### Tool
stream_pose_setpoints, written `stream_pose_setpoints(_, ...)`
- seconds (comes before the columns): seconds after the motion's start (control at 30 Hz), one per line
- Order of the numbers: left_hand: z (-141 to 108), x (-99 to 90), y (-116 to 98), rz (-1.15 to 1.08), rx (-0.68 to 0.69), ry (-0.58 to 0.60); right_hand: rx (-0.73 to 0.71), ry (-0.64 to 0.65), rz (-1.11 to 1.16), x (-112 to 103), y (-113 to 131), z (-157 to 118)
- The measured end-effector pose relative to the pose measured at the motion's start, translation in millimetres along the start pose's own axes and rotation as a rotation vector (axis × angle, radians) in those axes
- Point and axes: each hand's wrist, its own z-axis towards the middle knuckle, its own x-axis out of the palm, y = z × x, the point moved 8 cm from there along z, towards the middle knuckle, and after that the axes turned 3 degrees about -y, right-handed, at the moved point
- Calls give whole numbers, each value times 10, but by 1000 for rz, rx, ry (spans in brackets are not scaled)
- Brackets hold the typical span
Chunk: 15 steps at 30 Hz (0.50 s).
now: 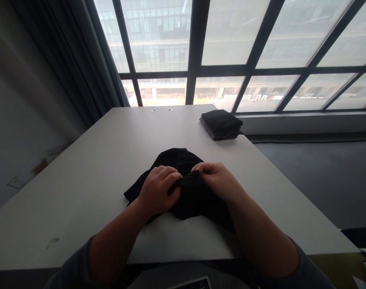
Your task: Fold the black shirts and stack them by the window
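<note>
A piece of black cloth (189,200), perhaps a garment, lies bunched on the white table in front of me. My left hand (160,188) is closed on a fold of it, thumb below and fingers curled over the top. On the other side, my right hand (215,176) pinches the same cloth between thumb and fingers. Between the two hands the gripped fold is raised a little, while the rest spreads over the tabletop to the left, behind and at the lower right. Its exact kind is not clear in the dark folds.
A stack of folded black cloths (221,124) sits at the table's far right edge. The white table (89,168) has two small round fittings at its back edge. Large windows stand behind it, with a dark curtain (89,52) at the left and grey floor (306,176) to the right.
</note>
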Motion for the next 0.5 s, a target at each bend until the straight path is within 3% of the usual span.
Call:
stream_pose_setpoints(0.1, -17, -13, -199, 68, 49, -79, 120, -47, 153, -28, -90, -9)
stream_pose_setpoints(0.2, -31, -33, -129, 60, -15, -148, 194, -38, 405, 1, -113, -29)
stream_pose_setpoints(0.3, -39, 75, 24, -102, -74, -55, 244, -11, 555, 53, -123, -77)
stream_pose_setpoints(0.4, -72, 197, 172, -192, -171, 57, 242, 22, 542, 101, -157, -134)
stream_pose_setpoints(0.5, -99, 181, 319, -138, -296, 46, 150, 56, 468, 124, -157, -171)
